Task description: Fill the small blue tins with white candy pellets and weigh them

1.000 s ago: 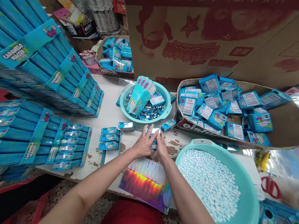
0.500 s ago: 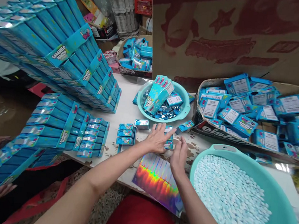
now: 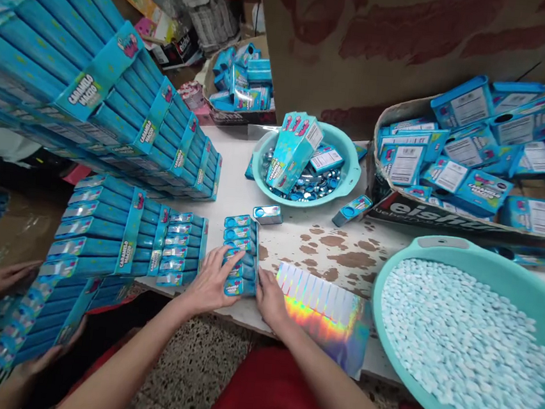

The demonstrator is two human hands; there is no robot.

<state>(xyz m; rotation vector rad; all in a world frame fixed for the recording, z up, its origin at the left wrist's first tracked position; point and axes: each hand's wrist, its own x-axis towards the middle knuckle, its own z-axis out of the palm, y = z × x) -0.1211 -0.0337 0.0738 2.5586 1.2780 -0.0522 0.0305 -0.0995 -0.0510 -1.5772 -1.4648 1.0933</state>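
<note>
Soft indoor light flares orange on the foil sheet [image 3: 326, 318]; edges stretch.

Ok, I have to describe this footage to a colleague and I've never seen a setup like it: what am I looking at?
There is no machine here, just a person's bare hands, filmed by a camera worn on the head, looking forward and down. The left hand rests on a row of small blue boxes, with the right hand at its right side. On the worn white table lie a shiny rainbow sheet, a large tub of pale blue pieces and, farther back, a smaller bowl. Tall stacks of boxes stand at the picture's left. Below them, another person's hand is at a blue pack.
</note>
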